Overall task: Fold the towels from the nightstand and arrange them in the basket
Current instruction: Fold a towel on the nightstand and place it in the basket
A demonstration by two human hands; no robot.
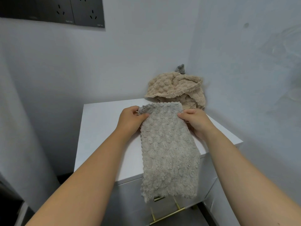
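Observation:
A grey bubbly towel (pixel 167 149) hangs lengthwise over the white nightstand (pixel 104 139), its lower end draped past the front edge. My left hand (pixel 130 119) pinches the towel's top left corner. Its top right corner is pinched by my right hand (pixel 195 121). Behind them, in the wall corner, a crumpled beige towel (pixel 175 87) lies heaped on the nightstand, with a bit of darker grey cloth (pixel 180 68) sticking up behind it. No basket is in view.
White walls close in behind and to the right of the nightstand. A dark socket panel (pixel 65 12) is on the wall at the upper left. A brass drawer handle (pixel 167 212) shows below the towel's hanging end.

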